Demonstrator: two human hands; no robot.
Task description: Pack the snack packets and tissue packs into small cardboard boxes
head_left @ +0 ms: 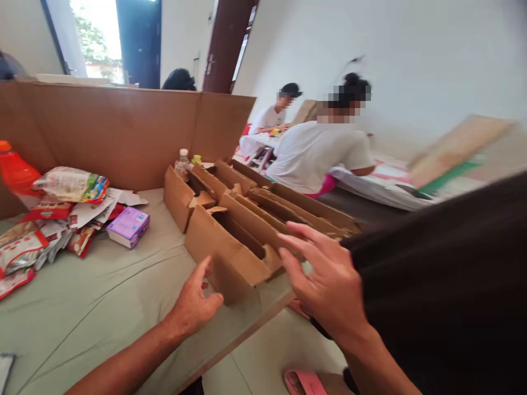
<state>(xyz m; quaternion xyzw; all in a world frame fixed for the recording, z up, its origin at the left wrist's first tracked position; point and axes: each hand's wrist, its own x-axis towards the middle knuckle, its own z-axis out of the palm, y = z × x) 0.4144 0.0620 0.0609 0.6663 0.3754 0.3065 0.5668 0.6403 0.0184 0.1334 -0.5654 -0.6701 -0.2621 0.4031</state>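
Observation:
Several open cardboard boxes [230,269] stand side by side at the edge of a cloth-covered table [123,312]. My left hand [196,299] is beside the near box's front side, thumb and fingers apart, holding nothing. At the near box's right end is my right hand [323,274], its fingers spread and nothing in its grasp. Whether either hand touches the cardboard, I cannot tell. A clear bottle [181,163] with a pale cap stands in the far left box, and a yellow-green cap [196,160] shows next to it.
On the left lie several snack packets [53,225], a purple box [128,226] and an orange-capped red bottle [18,170]. A tall cardboard panel [123,137] borders the far side. Two people in white shirts [310,151] sit beyond. Dark fabric [444,296] fills the right.

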